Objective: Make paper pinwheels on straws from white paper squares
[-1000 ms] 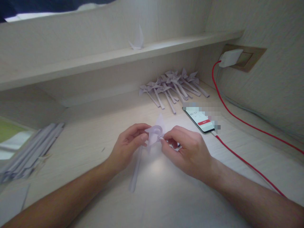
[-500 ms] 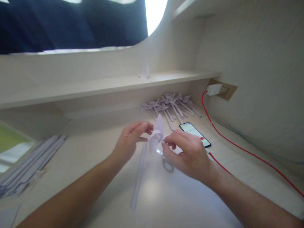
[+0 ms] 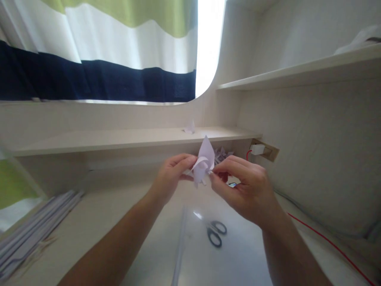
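Note:
A white paper pinwheel (image 3: 205, 159), its blades curled, is held up above the desk between both hands. My left hand (image 3: 175, 171) pinches its left edge between thumb and fingers. At its lower right side, my right hand (image 3: 241, 182) grips a curled tip with thumb and forefinger. Below on the desk lie scissors (image 3: 214, 233) with dark handles. Left of them a rolled white paper stick (image 3: 179, 250) lies lengthwise.
Several paper sticks (image 3: 44, 222) lie at the left. Finished-looking pinwheels (image 3: 222, 154) sit under the shelf (image 3: 133, 141), partly hidden behind my right hand. A folded paper piece (image 3: 189, 128) rests on that shelf. A red cable (image 3: 327, 242) crosses the right side; a charger (image 3: 257, 149) is in the wall socket.
My view has tilted upward, showing more curtain and the right shelf. Both hands stay on the pinwheel, which is lifted further from the desk; the scissors show more fully. The phone is now mostly hidden.

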The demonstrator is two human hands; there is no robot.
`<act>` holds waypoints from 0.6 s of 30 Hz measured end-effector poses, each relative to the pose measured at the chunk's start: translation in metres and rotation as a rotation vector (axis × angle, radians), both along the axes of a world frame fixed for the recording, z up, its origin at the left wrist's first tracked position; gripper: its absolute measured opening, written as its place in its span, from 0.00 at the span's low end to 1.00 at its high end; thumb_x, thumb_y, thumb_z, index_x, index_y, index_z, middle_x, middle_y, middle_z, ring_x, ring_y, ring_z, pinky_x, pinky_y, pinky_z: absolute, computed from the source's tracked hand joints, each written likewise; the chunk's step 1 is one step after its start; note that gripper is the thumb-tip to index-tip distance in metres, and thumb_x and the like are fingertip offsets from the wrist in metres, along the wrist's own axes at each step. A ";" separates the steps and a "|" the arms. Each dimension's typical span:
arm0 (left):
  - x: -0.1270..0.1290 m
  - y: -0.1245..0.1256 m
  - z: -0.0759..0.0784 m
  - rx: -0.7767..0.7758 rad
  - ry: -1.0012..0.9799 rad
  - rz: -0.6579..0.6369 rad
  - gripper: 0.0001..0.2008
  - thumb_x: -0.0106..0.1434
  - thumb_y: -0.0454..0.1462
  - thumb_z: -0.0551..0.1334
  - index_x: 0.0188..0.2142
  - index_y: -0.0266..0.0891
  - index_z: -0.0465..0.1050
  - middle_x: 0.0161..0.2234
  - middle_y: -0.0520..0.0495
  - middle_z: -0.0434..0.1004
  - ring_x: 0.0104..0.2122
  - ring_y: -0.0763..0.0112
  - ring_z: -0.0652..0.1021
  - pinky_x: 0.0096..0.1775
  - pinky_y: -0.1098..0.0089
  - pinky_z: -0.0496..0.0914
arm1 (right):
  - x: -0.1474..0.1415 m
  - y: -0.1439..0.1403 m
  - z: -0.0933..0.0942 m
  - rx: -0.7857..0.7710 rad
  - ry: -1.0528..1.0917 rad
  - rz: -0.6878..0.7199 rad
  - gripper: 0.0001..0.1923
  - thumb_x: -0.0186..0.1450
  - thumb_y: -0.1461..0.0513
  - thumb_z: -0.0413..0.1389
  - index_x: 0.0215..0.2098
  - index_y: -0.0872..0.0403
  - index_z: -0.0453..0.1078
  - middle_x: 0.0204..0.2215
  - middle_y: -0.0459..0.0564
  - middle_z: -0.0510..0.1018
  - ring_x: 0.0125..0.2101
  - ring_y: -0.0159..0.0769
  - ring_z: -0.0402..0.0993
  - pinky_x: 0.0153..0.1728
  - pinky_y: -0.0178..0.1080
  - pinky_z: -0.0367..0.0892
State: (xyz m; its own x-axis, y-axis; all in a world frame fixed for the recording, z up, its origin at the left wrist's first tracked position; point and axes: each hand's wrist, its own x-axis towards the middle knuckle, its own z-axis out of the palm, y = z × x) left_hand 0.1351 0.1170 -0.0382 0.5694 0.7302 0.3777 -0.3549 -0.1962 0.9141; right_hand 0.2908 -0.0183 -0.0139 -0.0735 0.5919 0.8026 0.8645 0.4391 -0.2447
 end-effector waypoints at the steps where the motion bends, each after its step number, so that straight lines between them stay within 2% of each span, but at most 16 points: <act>1: 0.000 0.001 -0.003 0.001 0.002 -0.008 0.14 0.60 0.48 0.70 0.36 0.39 0.83 0.34 0.44 0.82 0.33 0.64 0.80 0.33 0.68 0.76 | 0.001 -0.001 0.000 0.001 0.001 0.001 0.05 0.66 0.66 0.60 0.31 0.53 0.75 0.26 0.45 0.75 0.25 0.32 0.69 0.30 0.38 0.63; 7: 0.008 -0.005 -0.009 -0.018 0.035 -0.016 0.14 0.62 0.47 0.68 0.38 0.37 0.81 0.32 0.45 0.81 0.32 0.66 0.78 0.32 0.71 0.74 | 0.008 -0.011 0.002 -0.030 -0.063 -0.003 0.04 0.65 0.67 0.61 0.32 0.53 0.75 0.26 0.44 0.75 0.25 0.31 0.69 0.30 0.38 0.63; 13: 0.013 -0.023 -0.014 -0.001 -0.017 -0.060 0.13 0.63 0.43 0.67 0.42 0.37 0.81 0.37 0.44 0.82 0.35 0.65 0.79 0.37 0.69 0.74 | 0.013 -0.021 0.007 -0.075 -0.125 0.008 0.05 0.67 0.65 0.61 0.32 0.52 0.75 0.25 0.43 0.74 0.24 0.30 0.68 0.29 0.38 0.62; 18: 0.011 -0.028 -0.016 -0.002 -0.023 -0.082 0.12 0.64 0.42 0.66 0.42 0.39 0.82 0.36 0.44 0.82 0.35 0.64 0.79 0.35 0.69 0.74 | 0.012 -0.028 0.010 -0.070 -0.128 0.010 0.05 0.66 0.66 0.61 0.32 0.52 0.74 0.25 0.43 0.73 0.24 0.31 0.68 0.28 0.38 0.62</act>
